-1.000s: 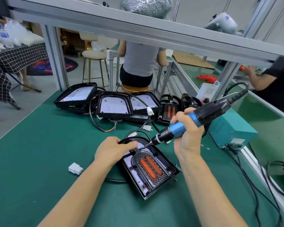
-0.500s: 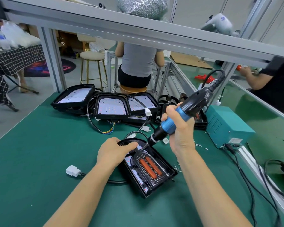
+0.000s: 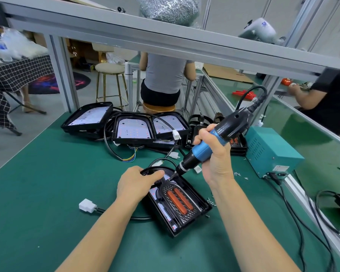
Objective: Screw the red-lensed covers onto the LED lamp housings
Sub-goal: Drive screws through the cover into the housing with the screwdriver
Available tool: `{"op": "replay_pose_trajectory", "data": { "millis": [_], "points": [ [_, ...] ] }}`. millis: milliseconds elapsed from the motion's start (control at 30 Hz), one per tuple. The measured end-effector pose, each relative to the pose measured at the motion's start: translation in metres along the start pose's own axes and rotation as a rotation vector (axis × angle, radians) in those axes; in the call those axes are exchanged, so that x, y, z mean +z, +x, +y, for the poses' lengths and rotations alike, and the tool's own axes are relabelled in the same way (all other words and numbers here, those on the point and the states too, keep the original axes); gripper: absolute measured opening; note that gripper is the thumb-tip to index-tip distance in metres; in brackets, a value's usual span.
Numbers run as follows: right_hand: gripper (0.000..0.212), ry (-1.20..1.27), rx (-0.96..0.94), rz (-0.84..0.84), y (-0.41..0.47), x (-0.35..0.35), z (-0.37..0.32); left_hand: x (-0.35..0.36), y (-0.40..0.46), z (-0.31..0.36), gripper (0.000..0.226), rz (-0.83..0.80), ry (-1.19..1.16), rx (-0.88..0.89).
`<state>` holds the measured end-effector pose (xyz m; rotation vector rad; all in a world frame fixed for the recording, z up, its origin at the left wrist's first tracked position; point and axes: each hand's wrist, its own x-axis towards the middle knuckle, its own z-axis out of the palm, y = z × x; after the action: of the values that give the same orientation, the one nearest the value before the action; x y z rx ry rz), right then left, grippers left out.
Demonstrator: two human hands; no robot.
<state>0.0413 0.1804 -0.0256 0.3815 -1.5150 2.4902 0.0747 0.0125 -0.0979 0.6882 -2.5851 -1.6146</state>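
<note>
Since 0.5 s ago the driver (image 3: 218,142) has barely shifted: its bit is still at the rounded top of the cover (image 3: 177,199), body tilted up to the right, cord looping off its back end. Right hand (image 3: 214,154) keeps its fist round the blue grip, fingers curled tight. Left hand (image 3: 135,183) stays on the housing (image 3: 186,218), fingers curled over its upper-left rim w/ thumb stretched toward the bit, holding it down.

Housing lies flat on the green bench (image 3: 37,193), centre, just in front of the person, angled so its rounded end points away. Cover sits inside it, two red lenses side by side, white LED board showing along the left edge. A black cable runs from under the housing to a white plug (image 3: 86,205) on the mat at left.

Loose screws (image 3: 211,202) lie scattered just right of the housing; more near the teal box (image 3: 271,152), which stands at the bench's right edge w/ cables trailing off it.

Behind: three open housings (image 3: 132,130) w/ bare LED boards, stacked and overlapping, wires tangled between them. More covers partly hidden behind the driver; count unclear. A person in a grey top (image 3: 163,71) sits on a stool w/ back turned beyond the bench; another arm (image 3: 302,97) works at far right.
</note>
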Motion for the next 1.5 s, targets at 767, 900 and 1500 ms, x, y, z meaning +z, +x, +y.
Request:
{"op": "replay_pose_trajectory", "data": {
  "millis": [767,900,1500],
  "points": [
    [0.024,0.180,-0.230,0.430,-0.018,-0.072,-0.066,0.001,-0.017,-0.015,0.048,0.242,0.243,0.122],
    [0.024,0.055,-0.271,0.464,-0.026,-0.083,-0.076,0.004,-0.035,0.002,0.036,0.351,0.372,0.454],
    [0.025,0.004,-0.212,0.484,-0.048,-0.104,-0.081,0.090,-0.076,0.061,0.016,-0.267,1.222,1.020]
  ]
}}
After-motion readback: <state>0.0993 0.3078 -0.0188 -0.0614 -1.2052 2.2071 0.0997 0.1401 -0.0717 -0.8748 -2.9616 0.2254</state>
